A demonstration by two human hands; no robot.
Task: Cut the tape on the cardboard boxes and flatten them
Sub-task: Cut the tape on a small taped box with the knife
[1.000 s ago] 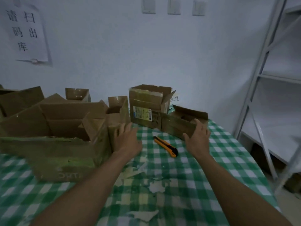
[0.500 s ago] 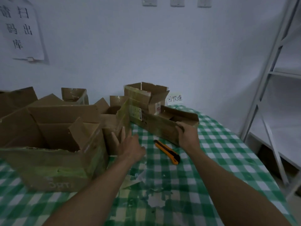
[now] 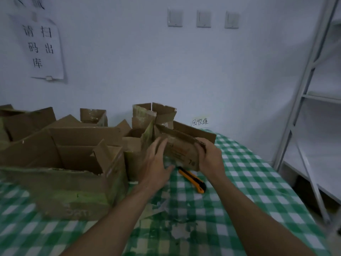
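While the orange-and-black utility knife (image 3: pixel 192 179) lies untouched on the green-checked tablecloth (image 3: pixel 249 182), the head view shows the right hand (image 3: pixel 210 156) gripping the right end of a small brown cardboard box (image 3: pixel 180 150) just behind the knife. The left hand (image 3: pixel 156 163), fingers straight, presses the box's left side. Left of the knife, open brown cartons (image 3: pixel 73 172) stand unflattened, so most of the work seems left.

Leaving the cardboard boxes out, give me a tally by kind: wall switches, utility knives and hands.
Wall switches: 3
Orange utility knife: 1
Hands: 2, left hand and right hand, the right gripping a cardboard box
Total: 6
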